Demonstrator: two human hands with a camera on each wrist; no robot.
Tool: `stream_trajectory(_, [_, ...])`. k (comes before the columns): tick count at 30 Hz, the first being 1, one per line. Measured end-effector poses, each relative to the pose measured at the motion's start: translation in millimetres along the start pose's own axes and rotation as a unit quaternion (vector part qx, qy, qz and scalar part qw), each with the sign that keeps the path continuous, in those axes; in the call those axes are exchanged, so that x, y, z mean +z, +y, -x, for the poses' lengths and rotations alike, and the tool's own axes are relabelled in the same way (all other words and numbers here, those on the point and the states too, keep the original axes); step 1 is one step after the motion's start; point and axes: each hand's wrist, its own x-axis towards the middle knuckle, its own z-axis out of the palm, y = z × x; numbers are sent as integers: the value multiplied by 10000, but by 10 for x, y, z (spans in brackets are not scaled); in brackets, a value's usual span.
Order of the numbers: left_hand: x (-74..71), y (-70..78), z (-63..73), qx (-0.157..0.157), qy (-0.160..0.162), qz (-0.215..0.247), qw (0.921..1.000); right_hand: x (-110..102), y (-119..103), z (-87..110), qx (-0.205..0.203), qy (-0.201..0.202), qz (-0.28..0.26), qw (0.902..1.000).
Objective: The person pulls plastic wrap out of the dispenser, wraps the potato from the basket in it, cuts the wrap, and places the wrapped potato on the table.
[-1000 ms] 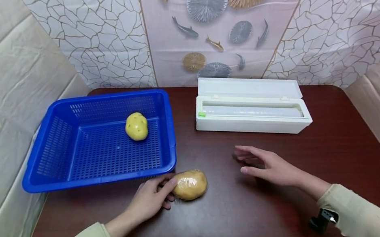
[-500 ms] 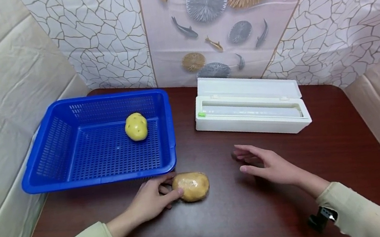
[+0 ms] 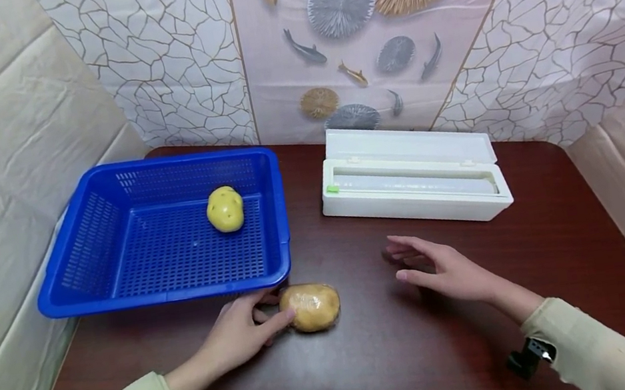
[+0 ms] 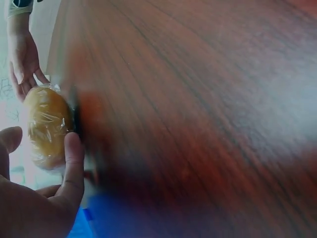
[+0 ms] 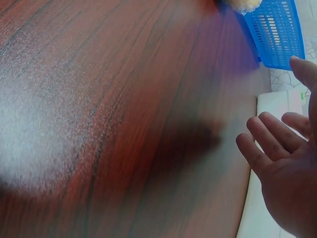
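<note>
A potato (image 3: 310, 308) covered in clear plastic film lies on the table, in front of the blue basket's near right corner. My left hand (image 3: 239, 333) holds its left end, thumb on the near side; the other fingertips are partly hidden behind it. In the left wrist view the film on the potato (image 4: 48, 126) looks wrinkled and shiny. To the right, my right hand (image 3: 451, 272) hovers above the table with loosely spread fingers and holds nothing. Its palm and fingers (image 5: 270, 144) show in the right wrist view, apart from the potato.
A blue plastic basket (image 3: 167, 296) stands at the left, with a yellow potato (image 3: 225, 209) inside. Behind my right hand sits a white box (image 3: 411, 206), lid up, holding a roll of film (image 3: 414, 184) and a green slider (image 3: 332, 188). Fabric walls border the dark table (image 3: 375, 367).
The wrapped potato has turned a little under my left fingers and shifted slightly right, then back left. My left thumb has slid toward its near side. My right hand has barely moved.
</note>
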Motion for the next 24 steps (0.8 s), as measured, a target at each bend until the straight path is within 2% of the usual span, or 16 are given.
stream_trajectory(4, [-102, 26, 153, 224, 50, -396, 9990, -43, -2, 24, -3, 101, 98, 9999])
stream_trajectory(7, [-180, 82, 256, 508, 18, -942, 9943, -92, -5, 51, -24, 201, 138, 9997])
stream_trajectory(10, [-241, 186, 320, 873, -135, -1735, 9809, -148, -19, 86, -37, 307, 171, 9994])
stream_trajectory(13, [-263, 356, 346, 1379, -357, -2426, 9596, -202, -47, 128, -51, 402, 223, 9989])
stream_trajectory(16, [-264, 585, 311, 1995, -408, -2767, 9392, -245, -77, 150, -69, 462, 297, 9985])
stream_trajectory(19, [-265, 849, 197, 2442, -378, -2861, 9258, -286, -113, 152, -85, 513, 336, 9981])
stream_trajectory(22, [-264, 1105, 24, 2564, -489, -3003, 9175, -333, -140, 147, -96, 595, 346, 9976])
stream_trajectory(24, [-260, 1253, -103, 2511, -620, -3108, 9146, -365, -152, 152, -89, 671, 348, 9971])
